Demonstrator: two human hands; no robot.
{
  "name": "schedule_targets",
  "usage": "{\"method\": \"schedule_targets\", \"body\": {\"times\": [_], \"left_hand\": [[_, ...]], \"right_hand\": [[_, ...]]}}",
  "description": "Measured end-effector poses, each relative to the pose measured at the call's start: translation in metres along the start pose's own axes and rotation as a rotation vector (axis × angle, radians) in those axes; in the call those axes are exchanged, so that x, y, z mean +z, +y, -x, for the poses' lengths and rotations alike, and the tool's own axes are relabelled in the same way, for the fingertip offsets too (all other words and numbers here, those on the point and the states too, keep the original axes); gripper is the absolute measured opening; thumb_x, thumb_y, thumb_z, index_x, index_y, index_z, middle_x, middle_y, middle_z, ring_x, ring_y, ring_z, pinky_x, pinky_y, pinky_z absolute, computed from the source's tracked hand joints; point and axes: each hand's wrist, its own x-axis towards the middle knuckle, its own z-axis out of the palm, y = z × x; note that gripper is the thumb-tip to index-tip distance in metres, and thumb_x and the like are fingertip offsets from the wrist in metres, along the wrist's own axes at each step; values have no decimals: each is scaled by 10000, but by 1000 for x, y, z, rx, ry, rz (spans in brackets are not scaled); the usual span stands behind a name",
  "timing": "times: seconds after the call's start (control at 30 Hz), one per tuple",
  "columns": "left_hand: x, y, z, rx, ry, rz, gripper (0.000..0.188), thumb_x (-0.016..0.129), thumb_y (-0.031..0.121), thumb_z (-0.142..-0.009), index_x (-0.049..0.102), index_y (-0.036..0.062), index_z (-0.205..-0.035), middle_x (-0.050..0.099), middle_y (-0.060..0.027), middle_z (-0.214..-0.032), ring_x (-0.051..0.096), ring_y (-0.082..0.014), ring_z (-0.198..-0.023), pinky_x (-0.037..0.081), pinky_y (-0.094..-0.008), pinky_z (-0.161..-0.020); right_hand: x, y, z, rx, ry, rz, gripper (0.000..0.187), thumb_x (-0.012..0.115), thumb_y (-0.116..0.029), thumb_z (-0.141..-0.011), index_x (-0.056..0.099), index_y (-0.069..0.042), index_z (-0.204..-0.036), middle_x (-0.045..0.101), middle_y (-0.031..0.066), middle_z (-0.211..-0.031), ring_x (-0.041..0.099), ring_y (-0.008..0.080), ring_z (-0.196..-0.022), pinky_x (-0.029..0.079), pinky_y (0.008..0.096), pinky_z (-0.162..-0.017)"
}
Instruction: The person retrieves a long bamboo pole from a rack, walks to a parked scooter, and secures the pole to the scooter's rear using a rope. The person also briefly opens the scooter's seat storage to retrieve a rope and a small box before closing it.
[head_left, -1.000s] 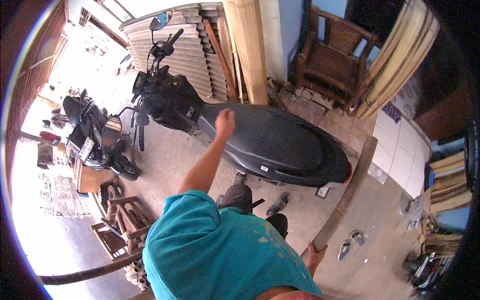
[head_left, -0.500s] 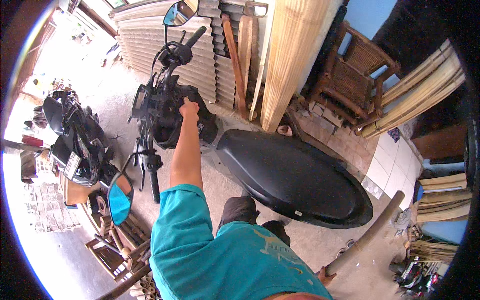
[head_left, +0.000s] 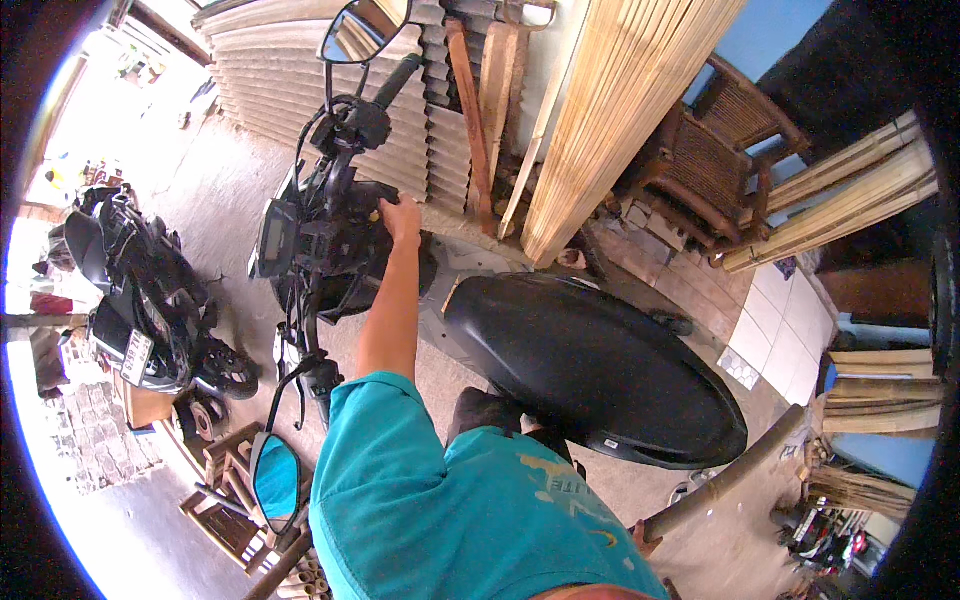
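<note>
Step in hand, as I judge it: L hand point(head_left: 402, 217) working at the front of black motorbike point(head_left: 325, 245), while R hand point(head_left: 645, 542) keeps a pole point(head_left: 720, 479) aside. Bike's front at 10 o'clock from view ctr, seat point(head_left: 590, 370) at 4. L hand approx 10-11 o'clock, at dark panel behind the handlebar; fingers bunched, poss. on a small part, but can't tell if anything's held. R hand at 5 o'clock, partly cut off by shirt point(head_left: 480, 500); visible fingers narrow, round the pole's lower end. Pole runs up toward 4.

Next move prob. calls for a precise L fingertip grip, R hand holding pole clear of seat; near mirror point(head_left: 277, 483) at 7-8 o'clock, mind L sleeve.

Vs 1 s ago: L hand was over the seat's front end, now fwd at the panel. R hand on pole then too.
</note>
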Motion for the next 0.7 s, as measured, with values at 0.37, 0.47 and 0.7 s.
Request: {"method": "schedule_targets", "body": {"times": [0.37, 0.47, 0.7], "left_hand": [[-31, -1, 39, -64, -86, -823, 974, 588, 322, -883, -37, -46, -1534, 369, -390, -1404, 584, -456, -1147, 509, -503, -957], [-39, 3, 31, -74, -114, -949, 996, 596, 320, -874, -60, -23, -1541, 387, -365, -1403, 590, -450, -1142, 510, -512, -947], [-41, -38, -20, 46, 19, -959, 1026, 600, 257, -867, -131, -38, -1524, 673, -255, -1141, 681, -372, -1022, 542, -508, -893]], "right_hand": [[6, 30, -11, 20, 73, 80, 1078, 836, -374, -723, 225, 84, -1483, 599, 265, -1277, 599, 395, -1153, 467, 489, -1027], [13, 48, -17, -42, 114, 29, 1139, 860, -343, -696, 176, 97, -1494, 613, 263, -1259, 603, 391, -1153, 458, 490, -1041], [4, 36, -38, -24, 167, 348, 1134, 876, -313, -688, 200, 100, -1499, 494, 272, -1405, 510, 368, -1275, 417, 470, -1085]]}}
